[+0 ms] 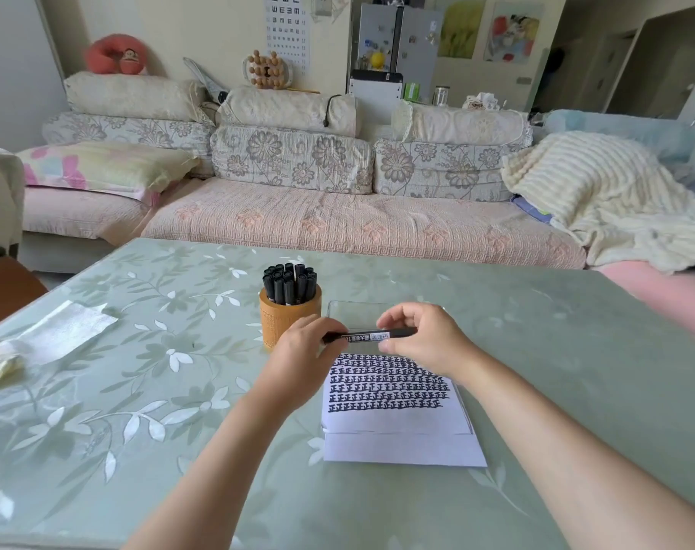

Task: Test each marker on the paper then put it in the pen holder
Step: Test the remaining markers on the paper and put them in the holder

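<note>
Your marker lies left-to-right above the paper at its far edge, left hand in a closed grip on one end, right hand pinching the barrel, pen holder just beside the left hand.

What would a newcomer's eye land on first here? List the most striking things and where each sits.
The left hand and right hand hold a black marker level between them at the centre, above a white paper bearing rows of bold black marks. Just behind the left hand, a tan pen holder packed with capped markers stands on the green floral table.
</note>
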